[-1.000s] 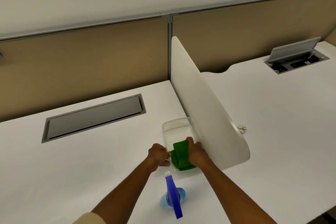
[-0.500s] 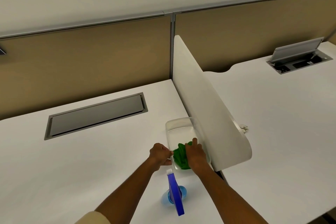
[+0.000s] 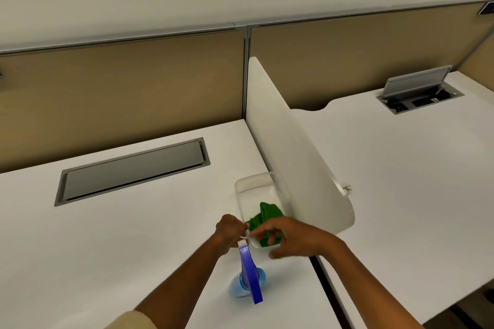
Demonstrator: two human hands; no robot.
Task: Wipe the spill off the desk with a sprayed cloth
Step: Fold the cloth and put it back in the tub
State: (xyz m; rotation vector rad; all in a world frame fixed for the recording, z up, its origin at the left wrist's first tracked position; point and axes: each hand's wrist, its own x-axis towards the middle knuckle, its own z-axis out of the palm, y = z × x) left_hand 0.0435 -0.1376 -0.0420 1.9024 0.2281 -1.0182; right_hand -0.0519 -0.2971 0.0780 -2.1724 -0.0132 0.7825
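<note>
A crumpled green cloth lies inside a clear plastic container that stands on the white desk against a white divider. My left hand pinches the container's near rim. My right hand is blurred, with its fingers spread just above the cloth's near end, which it partly hides. A blue spray bottle stands upright on the desk just in front of both hands. I see no spill on the desk.
The white divider panel runs from the back wall towards me on the right of the container. A grey closed cable hatch sits in the desk at left. The neighbouring desk has an open cable hatch.
The cloth went from draped over the container's near edge to bunched inside it. My right hand lifted off it and drew back towards me with fingers spreading. My left hand stayed on the rim.
</note>
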